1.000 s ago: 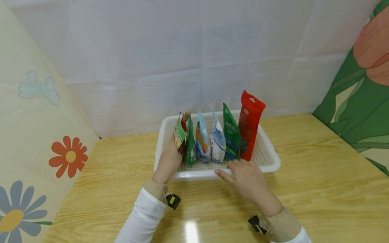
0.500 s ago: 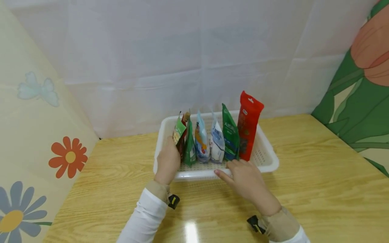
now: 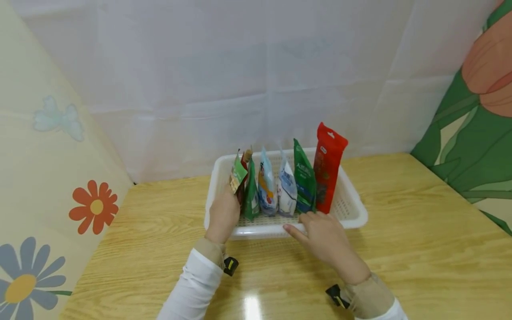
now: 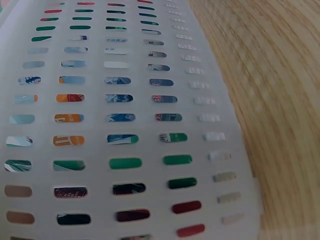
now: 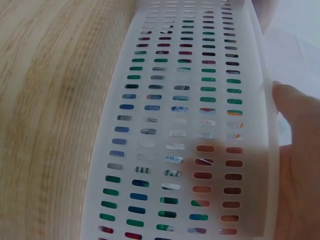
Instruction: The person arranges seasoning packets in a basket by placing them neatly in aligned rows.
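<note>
A white slotted plastic basket (image 3: pixel 262 230) holds a row of upright packets. At its left end my left hand (image 3: pixel 223 214) reaches in against a green-topped packet (image 3: pixel 239 173) and a dark red packet (image 3: pixel 241 191); its fingers are hidden, so I cannot tell whether they grip. My right hand (image 3: pixel 326 235) grips the front rim, thumb outside and fingers over the edge, as the right wrist view shows beside the basket wall (image 5: pixel 274 200). Between the hands stand a green packet (image 3: pixel 251 195), a light blue packet (image 3: pixel 267 186), a white-and-blue packet (image 3: pixel 286 189) and another green packet (image 3: pixel 304 178).
A tall red packet (image 3: pixel 329 169) stands at the basket's right end, rising above the rim. The basket sits on a wood-grain table (image 3: pixel 400 249) near a white cloth backdrop (image 3: pixel 240 89). Flower-printed panels (image 3: pixel 60 155) border the sides.
My left hand shifts slightly beside the leftmost packets, and the green-topped packet tilts a little with it. My right hand stays on the rim, and the basket holds its place.
</note>
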`<state>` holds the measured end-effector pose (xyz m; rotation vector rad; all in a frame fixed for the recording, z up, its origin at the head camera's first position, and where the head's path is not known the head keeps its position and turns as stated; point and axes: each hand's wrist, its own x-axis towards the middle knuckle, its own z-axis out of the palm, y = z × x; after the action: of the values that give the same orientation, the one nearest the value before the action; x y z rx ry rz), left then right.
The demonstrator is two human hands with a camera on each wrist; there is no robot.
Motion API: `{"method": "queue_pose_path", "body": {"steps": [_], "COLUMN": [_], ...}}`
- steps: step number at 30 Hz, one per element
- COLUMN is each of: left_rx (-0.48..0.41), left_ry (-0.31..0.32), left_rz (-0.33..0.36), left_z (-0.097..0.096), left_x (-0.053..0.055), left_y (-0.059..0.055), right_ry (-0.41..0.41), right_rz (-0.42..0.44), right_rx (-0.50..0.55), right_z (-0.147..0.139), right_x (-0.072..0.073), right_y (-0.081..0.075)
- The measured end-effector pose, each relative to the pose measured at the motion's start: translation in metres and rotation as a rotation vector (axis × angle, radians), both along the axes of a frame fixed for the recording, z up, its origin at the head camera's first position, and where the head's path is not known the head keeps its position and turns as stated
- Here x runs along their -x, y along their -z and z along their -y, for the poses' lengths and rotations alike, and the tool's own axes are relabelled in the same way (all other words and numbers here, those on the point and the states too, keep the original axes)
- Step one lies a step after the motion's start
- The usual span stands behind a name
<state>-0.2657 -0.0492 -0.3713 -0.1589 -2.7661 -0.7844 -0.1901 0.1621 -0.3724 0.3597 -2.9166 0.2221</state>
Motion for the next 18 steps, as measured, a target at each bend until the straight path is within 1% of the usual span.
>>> {"method": "queue_pose_path", "body": {"steps": [3,8,10,14,18], "left_rx": [0.006,0.001,-0.011,-0.029,-0.065], "left_ry": [0.007,-0.002,-0.021,-0.069,-0.092], "left_rz": [0.004,-0.047,-0.059,-0.054,-0.077], "left_z": [0.0006,0.0012,0.0008,-0.0018,-0.005], "left_x": [-0.0007,-0.0018,-0.0016,-0.0011,0.0004], "left_y": [0.0011,0.0022,0.003,0.0037,0.0038], "right_ry": [0.001,0.0,-0.001,-0.002,0.0], "right_rz": [0.007,-0.009,-0.01,0.012,0.012], "right_rx": [0.003,0.002,0.002,0.006,0.008], "right_z": [0.0002,0.0012,0.0015,0.0011,0.0], "right_x": [-0.0005,0.0003,0.0008,0.0005,0.0002], "right_y": [0.0009,0.0004,0.0,0.0003,0.001]}}
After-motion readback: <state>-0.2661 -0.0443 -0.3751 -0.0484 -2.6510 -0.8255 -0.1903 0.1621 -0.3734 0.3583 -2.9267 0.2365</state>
